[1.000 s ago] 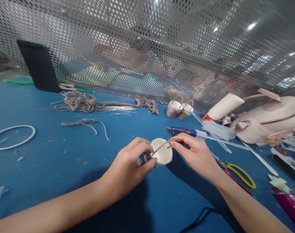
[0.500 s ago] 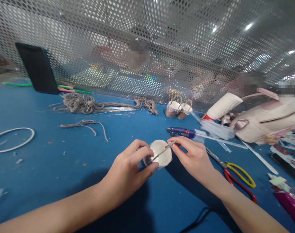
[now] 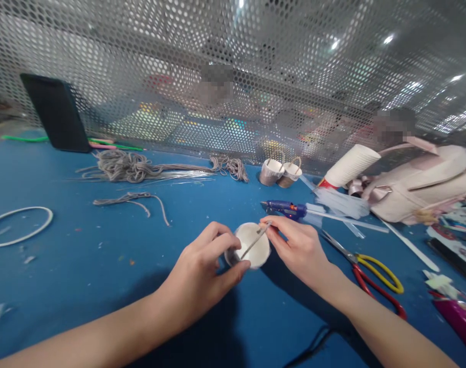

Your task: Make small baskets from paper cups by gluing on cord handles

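My left hand [image 3: 213, 260] grips a small white paper cup [image 3: 259, 250] by its left rim, thumb outside in front and fingers over the edge. A thin grey cord [image 3: 251, 246] crosses the cup's mouth, one end at my left fingers and the other pinched by my right hand [image 3: 294, 240] above the right rim. Whether the cord is fixed to the cup under my left fingers is hidden. Behind my right hand lies a blue glue gun [image 3: 284, 208] with a clear stick in its back.
Scissors [image 3: 357, 260] with red and yellow handles lie right of my right hand. Two small cups with handles [image 3: 271, 172] stand at the back by the perforated screen [image 3: 171, 66]. Bundled grey cord [image 3: 121, 166], a phone [image 3: 60, 115], stacked paper cups [image 3: 351, 166] and a bag [image 3: 417, 184] surround the workspace.
My right hand has shifted slightly left, bringing its end of the cord nearer the cup's rim. My left hand keeps its hold on the cup.
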A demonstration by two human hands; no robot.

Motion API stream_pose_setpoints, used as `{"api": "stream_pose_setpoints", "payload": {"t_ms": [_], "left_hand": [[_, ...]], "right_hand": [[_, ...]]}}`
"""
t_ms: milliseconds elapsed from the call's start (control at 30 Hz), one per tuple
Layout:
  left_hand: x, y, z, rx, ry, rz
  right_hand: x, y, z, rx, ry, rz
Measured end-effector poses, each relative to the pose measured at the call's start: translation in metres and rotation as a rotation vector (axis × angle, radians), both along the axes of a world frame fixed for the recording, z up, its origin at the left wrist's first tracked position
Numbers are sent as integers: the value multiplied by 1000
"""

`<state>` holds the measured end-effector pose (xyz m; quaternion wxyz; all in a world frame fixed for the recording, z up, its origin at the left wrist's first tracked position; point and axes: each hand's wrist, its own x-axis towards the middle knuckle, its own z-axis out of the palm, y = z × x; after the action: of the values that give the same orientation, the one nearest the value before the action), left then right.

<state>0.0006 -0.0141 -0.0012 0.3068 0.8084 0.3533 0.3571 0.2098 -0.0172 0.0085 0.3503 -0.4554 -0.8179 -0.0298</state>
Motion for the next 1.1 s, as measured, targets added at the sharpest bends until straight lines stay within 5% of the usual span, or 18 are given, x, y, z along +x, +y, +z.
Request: {"api": "stream_pose_setpoints", "payload": {"t_ms": [333, 600, 1100], "left_hand": [[5, 26, 17, -187, 50, 101], [22, 57, 31, -313, 181, -64], [23, 32, 24, -346, 47, 107]], "right_hand": [[-3, 11, 0, -105, 67, 104], [-4, 21, 3, -163, 156, 185], [4, 8, 10, -358, 316, 122]]}}
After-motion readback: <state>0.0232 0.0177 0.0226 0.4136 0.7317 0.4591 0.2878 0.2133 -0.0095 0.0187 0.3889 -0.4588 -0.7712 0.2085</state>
